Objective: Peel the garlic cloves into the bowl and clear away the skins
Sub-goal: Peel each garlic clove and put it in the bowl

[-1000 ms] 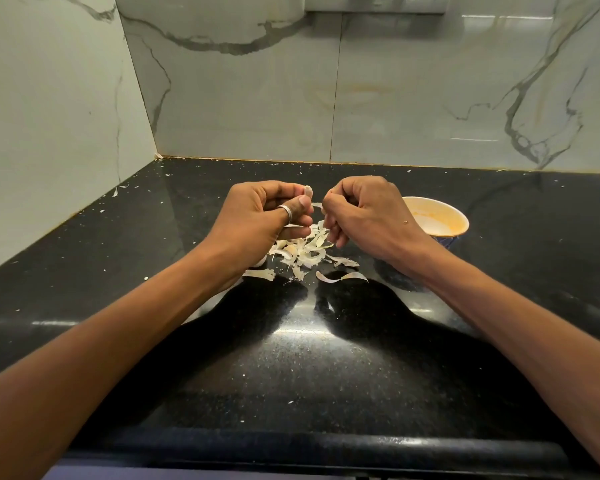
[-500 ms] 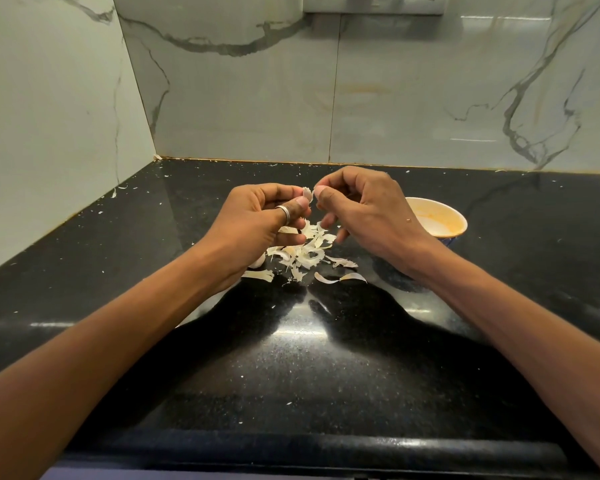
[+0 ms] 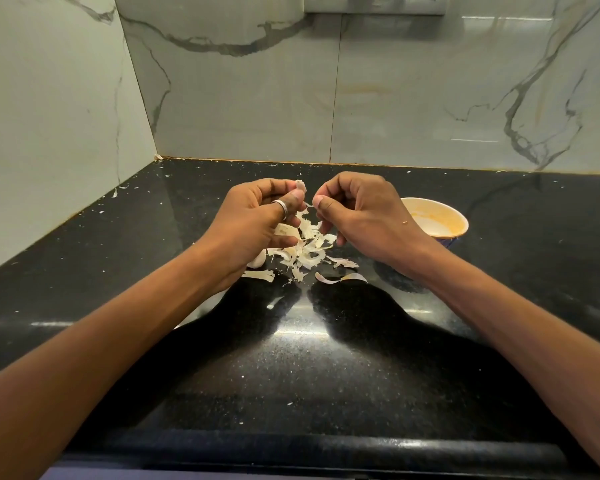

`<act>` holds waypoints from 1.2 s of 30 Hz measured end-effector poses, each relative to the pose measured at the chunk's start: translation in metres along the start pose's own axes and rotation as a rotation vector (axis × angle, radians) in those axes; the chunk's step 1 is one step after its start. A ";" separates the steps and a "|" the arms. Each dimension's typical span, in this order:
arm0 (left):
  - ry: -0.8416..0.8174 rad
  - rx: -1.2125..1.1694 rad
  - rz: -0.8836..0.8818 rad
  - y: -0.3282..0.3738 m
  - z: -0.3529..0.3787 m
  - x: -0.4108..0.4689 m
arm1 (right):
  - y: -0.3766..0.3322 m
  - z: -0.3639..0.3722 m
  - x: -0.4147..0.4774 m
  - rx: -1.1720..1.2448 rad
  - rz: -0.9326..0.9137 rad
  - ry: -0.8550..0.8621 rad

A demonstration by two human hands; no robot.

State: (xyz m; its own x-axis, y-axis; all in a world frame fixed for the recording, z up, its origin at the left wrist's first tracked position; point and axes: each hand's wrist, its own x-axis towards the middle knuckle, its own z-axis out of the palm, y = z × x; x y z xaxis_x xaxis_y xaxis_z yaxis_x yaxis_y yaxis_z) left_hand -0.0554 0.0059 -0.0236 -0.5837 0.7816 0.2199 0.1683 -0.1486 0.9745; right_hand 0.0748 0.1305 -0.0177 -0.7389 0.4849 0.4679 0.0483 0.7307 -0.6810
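Now: clove pinched above skins

Head cam: L hand [image 3: 257, 223] pinches clove [image 3: 300, 185] btwn thumb & forefinger, other fingers curled. R hand [image 3: 361, 216] pinches skin strip [image 3: 309, 204] just beside it. Below, skins [image 3: 305, 251] on counter [image 3: 291, 358]; bowl [image 3: 458, 216] behind R wrist.

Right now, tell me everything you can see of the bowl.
The bowl is round, with a cream rim, a yellow-orange stained inside with a pale bottom, and a blue outside. It stands upright on the black countertop, to the right of the skins, its near left side hidden behind the right hand. Whether they touch, and what it holds, I cannot tell.
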 end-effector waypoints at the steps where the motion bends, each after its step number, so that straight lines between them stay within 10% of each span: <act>1: 0.014 -0.002 0.001 0.000 0.000 0.000 | -0.001 0.000 0.000 -0.014 0.003 0.000; 36: 0.057 0.211 0.146 0.001 -0.003 -0.001 | 0.011 0.001 0.006 0.308 -0.058 -0.007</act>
State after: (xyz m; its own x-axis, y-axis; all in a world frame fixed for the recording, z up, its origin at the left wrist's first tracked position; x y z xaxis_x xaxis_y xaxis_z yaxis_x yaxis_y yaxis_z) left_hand -0.0572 0.0027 -0.0225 -0.5836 0.7249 0.3659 0.4126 -0.1233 0.9025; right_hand 0.0697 0.1411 -0.0231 -0.7391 0.4423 0.5081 -0.1995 0.5766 -0.7923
